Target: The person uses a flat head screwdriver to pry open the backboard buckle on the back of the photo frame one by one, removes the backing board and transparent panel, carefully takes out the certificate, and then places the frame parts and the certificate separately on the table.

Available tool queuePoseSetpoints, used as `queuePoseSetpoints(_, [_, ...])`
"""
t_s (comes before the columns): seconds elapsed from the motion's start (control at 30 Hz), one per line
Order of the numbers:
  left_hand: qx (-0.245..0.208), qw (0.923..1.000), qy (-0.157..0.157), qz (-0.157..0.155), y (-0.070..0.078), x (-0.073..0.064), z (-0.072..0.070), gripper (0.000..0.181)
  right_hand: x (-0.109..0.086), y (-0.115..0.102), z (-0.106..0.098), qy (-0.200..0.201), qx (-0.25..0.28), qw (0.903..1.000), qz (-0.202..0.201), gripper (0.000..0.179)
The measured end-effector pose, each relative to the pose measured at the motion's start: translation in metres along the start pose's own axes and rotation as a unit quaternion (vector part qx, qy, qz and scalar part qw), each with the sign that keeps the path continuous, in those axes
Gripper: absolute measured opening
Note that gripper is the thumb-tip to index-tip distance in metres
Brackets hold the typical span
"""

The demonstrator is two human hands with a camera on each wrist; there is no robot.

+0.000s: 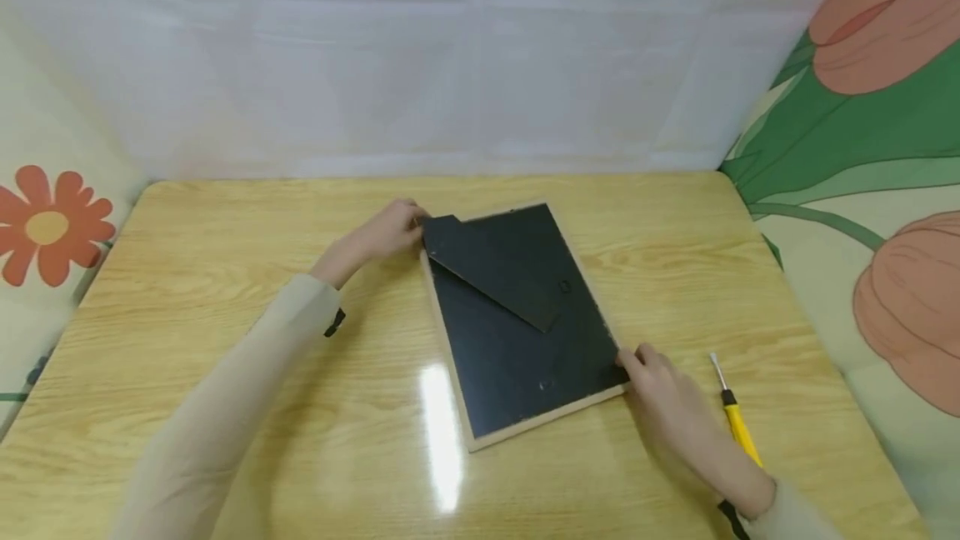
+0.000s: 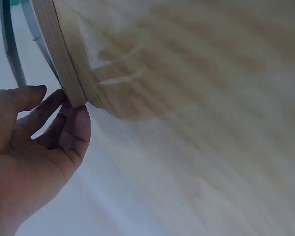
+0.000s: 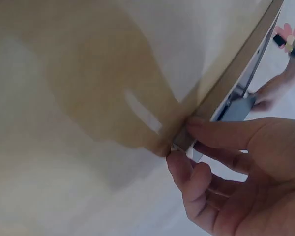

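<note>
A picture frame (image 1: 495, 382) lies back side up and turned at a slant, with a black backing and a pale wood border (image 1: 447, 344). Its black stand leg (image 1: 487, 261) slants across the back, its wide end at the upper left corner. At that corner my left hand (image 1: 386, 232) has its fingertips curled against the wood, and the thumb comes near the stand's edge in the left wrist view. Diagonally opposite, my right hand (image 1: 675, 407) pinches the lower right corner between thumb and fingers. The frame's front is hidden.
A screwdriver (image 1: 738, 432) with a yellow handle lies beside my right forearm, partly hidden by it. The wood-grain table (image 1: 225, 223) ends at a white cloth (image 1: 375, 90) behind. Flowered panels (image 1: 862, 190) border both sides.
</note>
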State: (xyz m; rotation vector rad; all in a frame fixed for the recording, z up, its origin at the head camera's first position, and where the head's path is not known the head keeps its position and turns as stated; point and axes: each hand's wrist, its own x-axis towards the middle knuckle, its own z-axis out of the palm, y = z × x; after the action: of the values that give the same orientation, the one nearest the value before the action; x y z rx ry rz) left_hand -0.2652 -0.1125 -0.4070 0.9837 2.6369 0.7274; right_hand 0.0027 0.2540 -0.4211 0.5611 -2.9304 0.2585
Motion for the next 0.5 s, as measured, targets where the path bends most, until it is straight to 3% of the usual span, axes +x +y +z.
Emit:
queuePoseSetpoints(0.13, [0.022, 0.9994, -0.003, -0.027, 0.002, -0.034, 0.001, 0.029, 0.015, 0.016, -0.002, 0.003, -0.018, 0.9992, -0.034, 0.039])
queuePoseSetpoints(0.27, [0.026, 0.9984, -0.019, -0.046, 0.017, -0.072, 0.002, 0.026, 0.032, 0.031, -0.004, -0.006, -0.018, 0.9985, -0.051, 0.037])
queuePoseSetpoints(0.4, [0.008, 0.9984, -0.042, -0.037, 0.033, -0.101, 0.003, 0.021, 0.047, 0.045, -0.004, -0.014, 0.0, 0.9991, -0.039, 0.033])
queuePoseSetpoints(0.5, [0.0, 0.9986, -0.052, -0.008, 0.037, -0.113, 0.003, 0.017, 0.052, 0.054, -0.004, -0.023, 0.013, 0.9993, -0.027, 0.033])
